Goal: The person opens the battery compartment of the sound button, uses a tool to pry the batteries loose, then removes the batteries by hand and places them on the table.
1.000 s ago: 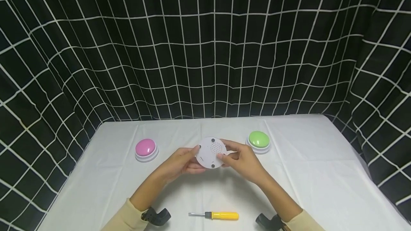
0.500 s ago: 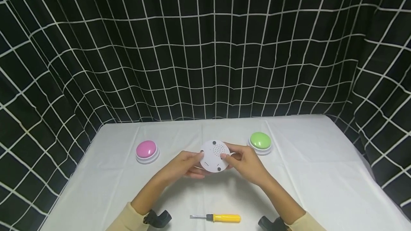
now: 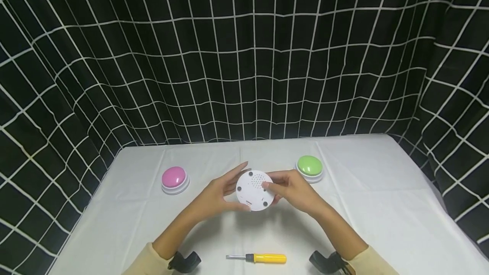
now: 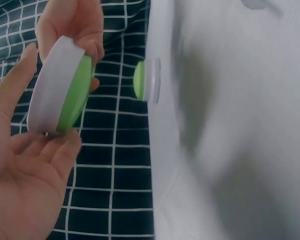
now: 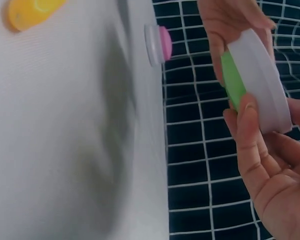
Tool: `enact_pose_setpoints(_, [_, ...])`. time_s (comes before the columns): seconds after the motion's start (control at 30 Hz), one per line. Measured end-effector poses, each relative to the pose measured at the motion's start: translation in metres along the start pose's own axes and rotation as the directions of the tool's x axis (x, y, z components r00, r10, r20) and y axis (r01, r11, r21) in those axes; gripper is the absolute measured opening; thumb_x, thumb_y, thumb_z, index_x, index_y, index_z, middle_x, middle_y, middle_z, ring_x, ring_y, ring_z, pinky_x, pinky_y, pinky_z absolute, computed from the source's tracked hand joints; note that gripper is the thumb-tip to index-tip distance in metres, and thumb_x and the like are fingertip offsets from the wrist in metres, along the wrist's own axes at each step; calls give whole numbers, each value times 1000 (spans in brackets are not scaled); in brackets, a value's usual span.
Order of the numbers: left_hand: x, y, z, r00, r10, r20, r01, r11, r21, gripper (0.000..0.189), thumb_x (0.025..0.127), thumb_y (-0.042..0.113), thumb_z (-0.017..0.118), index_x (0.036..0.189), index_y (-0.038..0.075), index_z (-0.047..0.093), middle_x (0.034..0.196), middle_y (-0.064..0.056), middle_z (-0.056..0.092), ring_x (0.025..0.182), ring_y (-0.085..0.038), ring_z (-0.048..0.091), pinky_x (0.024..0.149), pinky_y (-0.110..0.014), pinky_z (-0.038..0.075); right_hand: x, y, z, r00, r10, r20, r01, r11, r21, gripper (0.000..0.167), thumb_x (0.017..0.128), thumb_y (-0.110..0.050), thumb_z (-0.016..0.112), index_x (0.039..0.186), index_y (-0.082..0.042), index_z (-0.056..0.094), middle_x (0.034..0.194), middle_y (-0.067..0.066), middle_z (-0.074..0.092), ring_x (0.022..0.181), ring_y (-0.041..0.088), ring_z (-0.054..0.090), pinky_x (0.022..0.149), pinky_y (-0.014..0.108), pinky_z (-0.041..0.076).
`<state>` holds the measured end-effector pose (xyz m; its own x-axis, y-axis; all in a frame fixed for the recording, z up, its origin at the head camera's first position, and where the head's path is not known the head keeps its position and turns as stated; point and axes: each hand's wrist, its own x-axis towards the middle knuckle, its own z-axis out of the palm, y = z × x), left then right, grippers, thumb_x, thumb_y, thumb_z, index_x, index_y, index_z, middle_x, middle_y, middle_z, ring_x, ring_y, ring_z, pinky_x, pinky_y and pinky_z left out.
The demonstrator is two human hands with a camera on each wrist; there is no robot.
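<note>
One white cloth-covered table fills the lower part of the head view, its cloth faintly creased; a black curtain with a white grid hangs behind it and along both sides. A pink button sits left of centre, a green button right of centre, and a yellow-handled screwdriver lies at bottom centre. Just below the middle, a third button is held above the cloth, its white bottom up. The right hand pinches it, thumb on the bottom; the left hand is spread around the rim, thumb and fingers wide apart. Against half a second ago, the held button has turned counterclockwise, and the left thumb has moved from the left edge to the lower edge; the other buttons and screwdriver lie about where they were. In the left wrist view, the held button stands edge-on at upper left, its dome green; whether the left thumb touches it, I cannot tell. In the right wrist view, it is at upper right, the right fingers curled against the dome.
</note>
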<state>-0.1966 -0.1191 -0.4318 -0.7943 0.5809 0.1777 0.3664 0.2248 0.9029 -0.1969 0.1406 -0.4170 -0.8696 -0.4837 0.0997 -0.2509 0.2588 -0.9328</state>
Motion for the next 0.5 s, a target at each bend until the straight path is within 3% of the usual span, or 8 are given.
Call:
enact_pose_setpoints(0.23, [0, 0, 5, 995, 101, -10, -101, 995, 28, 104, 72, 15, 93, 158, 18, 36, 159, -2, 43, 139, -18, 49, 112, -32, 43, 2, -3, -1, 999, 34, 30, -33, 999, -4, 34, 99, -17, 65, 124, 6, 68, 97, 11, 77, 77, 21, 71, 67, 33, 62])
enact_pose_setpoints(0.5, [-2, -6, 8, 994, 104, 12, -104, 994, 18, 106, 67, 11, 95, 157, 16, 39, 158, -5, 43, 141, -20, 46, 113, -35, 42, 2, -3, 2, 993, 88, 75, -89, 996, 8, 32, 100, -19, 63, 121, 2, 71, 89, 8, 76, 76, 22, 70, 76, 34, 57])
